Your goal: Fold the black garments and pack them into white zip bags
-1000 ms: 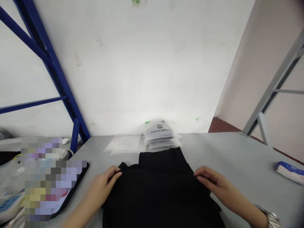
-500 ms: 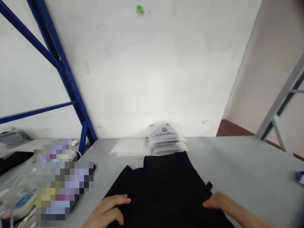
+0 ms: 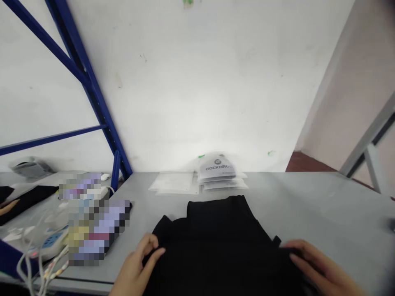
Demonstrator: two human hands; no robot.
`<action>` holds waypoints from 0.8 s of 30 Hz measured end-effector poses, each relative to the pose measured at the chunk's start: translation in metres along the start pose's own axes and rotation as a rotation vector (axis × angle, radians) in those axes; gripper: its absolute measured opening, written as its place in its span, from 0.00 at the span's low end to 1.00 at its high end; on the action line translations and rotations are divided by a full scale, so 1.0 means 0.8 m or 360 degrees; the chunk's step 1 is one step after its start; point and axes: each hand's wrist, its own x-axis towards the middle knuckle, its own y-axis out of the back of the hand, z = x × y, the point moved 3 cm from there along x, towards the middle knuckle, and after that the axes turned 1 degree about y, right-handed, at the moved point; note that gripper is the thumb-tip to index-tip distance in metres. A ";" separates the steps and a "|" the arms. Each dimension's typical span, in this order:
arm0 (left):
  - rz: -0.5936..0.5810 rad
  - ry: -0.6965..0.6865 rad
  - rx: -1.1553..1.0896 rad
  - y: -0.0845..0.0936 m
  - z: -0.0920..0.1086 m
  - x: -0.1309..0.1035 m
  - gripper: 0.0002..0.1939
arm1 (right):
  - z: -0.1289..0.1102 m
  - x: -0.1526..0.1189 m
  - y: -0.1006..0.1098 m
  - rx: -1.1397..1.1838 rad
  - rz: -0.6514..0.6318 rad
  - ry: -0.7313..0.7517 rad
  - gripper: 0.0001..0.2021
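Note:
A black garment (image 3: 212, 222) lies spread on the grey table, with a small tab sticking out at its right edge. Its lower part now forms a straight crosswise edge between my two hands. My left hand (image 3: 135, 265) grips the garment's left side, thumb on top and fingers curled beneath. On the opposite side, my right hand (image 3: 317, 267) pinches the cloth between thumb and fingers, slightly blurred. The bottom of the garment runs out of view.
Behind the garment, printed white plastic bags (image 3: 219, 170) lie stacked beside flat white packets (image 3: 175, 182) on the grey table (image 3: 333, 209). A power strip (image 3: 54, 242) with cables sits at the left, near blurred-out items (image 3: 105, 226). A blue metal frame (image 3: 92, 90) rises there.
Both hands went from lying on the garment to gripping its sides, and its lower part has come up in a crosswise edge. The view has shifted slightly.

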 end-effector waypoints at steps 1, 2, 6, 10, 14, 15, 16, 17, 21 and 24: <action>0.0003 0.0070 0.0050 -0.002 -0.001 0.008 0.10 | 0.000 0.013 -0.003 -0.0017 -0.0016 -0.0045 0.13; 0.0006 0.0115 0.0113 -0.002 -0.001 0.016 0.09 | 0.000 0.026 -0.007 -0.0058 -0.0056 -0.0073 0.13; 0.0035 0.0076 0.0316 0.004 0.017 0.042 0.07 | -0.018 0.078 -0.018 -0.0413 -0.0241 0.0038 0.10; 0.0002 -0.0130 0.0391 -0.004 0.053 0.057 0.16 | -0.047 0.127 -0.021 -0.0557 -0.0165 0.0375 0.13; -0.0175 -0.0284 0.0426 -0.045 0.084 0.071 0.36 | -0.050 0.166 -0.042 -0.0607 -0.0208 0.0496 0.20; -0.0209 -0.0296 0.0438 -0.054 0.086 0.077 0.40 | -0.046 0.174 -0.048 -0.0630 -0.0206 0.0494 0.22; -0.0237 -0.0305 0.0446 -0.062 0.087 0.084 0.42 | -0.041 0.180 -0.053 -0.0654 -0.0196 0.0489 0.21; -0.0257 -0.0317 0.0449 -0.068 0.087 0.093 0.43 | -0.036 0.185 -0.057 -0.0677 -0.0179 0.0485 0.19; -0.0261 -0.0388 0.0389 -0.071 0.079 0.142 0.43 | -0.028 0.198 -0.058 -0.0722 -0.0064 0.0488 0.07; -0.0185 -0.0371 0.0312 -0.068 0.074 0.183 0.31 | -0.042 0.199 -0.047 -0.0656 0.0002 0.0543 0.03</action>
